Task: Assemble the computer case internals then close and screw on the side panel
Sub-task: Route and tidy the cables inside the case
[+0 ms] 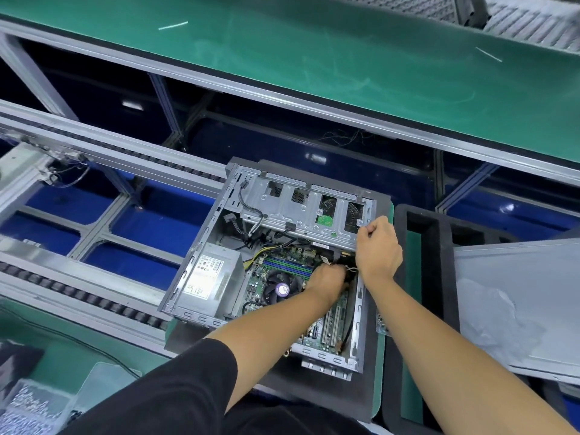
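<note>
Centrally in the frame, the case point(270, 255) lies open on its side on a dark mat point(364, 394), which rests on the green surface point(381, 356). Its side panel point(518, 306) is off and lies at the right edge of the frame, on a black foam tray point(423, 246), well apart from the case.

Inside the case, the power supply point(210, 274) sits at the left. The motherboard point(282, 277) occupies the middle, with the cooler fan point(281, 288) just left of the left hand. The drive cage point(301, 208) spans the upper part of the case.

The left hand point(328, 281) reaches into the case interior at the motherboard's upper right. Its fingers are curled down among cables point(351, 271); whether they grip anything cannot be told, as the back of the hand hides them.

The right hand point(378, 249) is at the right end of the drive cage. Its fingers are curled, the fingertips point(372, 226) touching the cage's corner; what they pinch, if anything, is too small to tell.

A roller conveyor point(94, 296) runs across the left of the frame. A clear box of small parts point(28, 406) stands at the lower left.
</note>
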The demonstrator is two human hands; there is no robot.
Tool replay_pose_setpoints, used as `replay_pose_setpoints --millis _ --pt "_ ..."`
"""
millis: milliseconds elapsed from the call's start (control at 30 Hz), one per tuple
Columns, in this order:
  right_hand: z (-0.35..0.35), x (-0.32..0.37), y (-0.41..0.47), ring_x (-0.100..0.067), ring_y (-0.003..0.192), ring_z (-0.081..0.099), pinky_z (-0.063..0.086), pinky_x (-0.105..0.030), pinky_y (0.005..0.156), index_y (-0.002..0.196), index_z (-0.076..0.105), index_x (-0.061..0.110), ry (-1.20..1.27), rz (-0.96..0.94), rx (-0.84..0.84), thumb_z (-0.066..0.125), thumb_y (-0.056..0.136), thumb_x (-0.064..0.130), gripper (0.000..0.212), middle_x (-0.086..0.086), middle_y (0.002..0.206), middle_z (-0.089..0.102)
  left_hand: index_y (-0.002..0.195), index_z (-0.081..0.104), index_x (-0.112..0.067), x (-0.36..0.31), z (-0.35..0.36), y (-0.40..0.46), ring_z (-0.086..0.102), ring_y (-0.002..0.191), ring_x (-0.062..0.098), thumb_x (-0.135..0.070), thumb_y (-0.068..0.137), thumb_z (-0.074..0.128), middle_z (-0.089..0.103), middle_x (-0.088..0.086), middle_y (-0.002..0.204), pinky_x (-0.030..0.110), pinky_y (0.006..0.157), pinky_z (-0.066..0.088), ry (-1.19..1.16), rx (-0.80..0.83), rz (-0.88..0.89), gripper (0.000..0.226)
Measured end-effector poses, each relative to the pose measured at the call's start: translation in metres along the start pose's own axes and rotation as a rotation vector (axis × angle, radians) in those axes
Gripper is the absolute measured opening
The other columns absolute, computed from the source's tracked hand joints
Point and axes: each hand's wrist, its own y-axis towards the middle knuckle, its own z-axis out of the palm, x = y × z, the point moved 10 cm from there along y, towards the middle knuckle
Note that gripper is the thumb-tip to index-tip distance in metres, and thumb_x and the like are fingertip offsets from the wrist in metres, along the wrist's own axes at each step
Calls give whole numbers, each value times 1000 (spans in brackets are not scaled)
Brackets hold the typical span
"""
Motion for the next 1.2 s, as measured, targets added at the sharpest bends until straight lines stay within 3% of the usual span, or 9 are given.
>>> replay_pose_setpoints --millis 200,333,433,500,567,633,833,933,1200 --pt "1 -1 0 -23 63 52 50 -46 74 84 46 19 -8 15 20 53 98 22 15 2 87 51 151 44 -9 -14 -36 -44 54 132 28 -30 100 63 55 15 147 38 110 44 -57 227 241 58" --pt "1 -3 0 -21 59 47 47 -44 74 84 47 19 -2 22 17 53 98 21 15 1 85 50 116 71 -35 3 -121 -85 63 69 -10 -49 99 59 76 -9 109 8 67 48 -263 208 394 25" --pt "2 -2 0 -24 62 50 35 -38 70 85 48 17 -7 -1 23 52 96 19 12 -1 84 53 88 68 -33 80 -224 -75 58 66 8 -63 93 60 69 -6 74 31 68 50 -308 -326 147 31" --pt "1 -1 0 -25 61 51 35 -38 69 85 48 18 -16 -4 18 51 96 19 12 -1 84 55 104 64 -20 137 -274 -71 59 95 23 -58 92 64 67 2 93 41 89 44 13 -645 -135 40" --pt "0 -2 0 -25 61 52 37 -38 69 85 49 18 -27 6 10 51 97 21 12 -1 83 56 121 55 -5 175 -276 -53 52 113 33 -57 92 64 59 13 115 42 97 39 152 -573 -324 60" --pt "1 -2 -1 -25 61 53 39 -38 69 85 49 18 -31 11 8 50 97 22 13 -1 83 57 122 56 -4 192 -265 -41 50 117 35 -47 94 66 60 16 120 42 96 39 11 -522 -353 53" --pt "1 -7 -1 -21 61 52 34 -37 70 84 48 21 -15 32 2 49 97 25 14 1 81 56 114 69 -19 167 -258 -55 63 95 16 -29 100 61 69 -3 103 31 79 49 -250 -701 -215 19" --pt "-1 -10 -1 -21 61 52 35 -37 70 83 48 21 17 62 -6 50 97 24 14 1 84 57 107 67 -24 117 -238 -61 63 75 1 -21 101 60 68 -7 89 12 67 45 -446 -565 7 10" --pt "-6 -8 -1 -20 63 52 40 -38 71 83 49 21 30 38 -24 52 97 25 15 2 84 57 114 63 -14 35 -155 -73 58 64 7 -16 106 51 71 0 92 21 55 48 -764 -213 112 14"
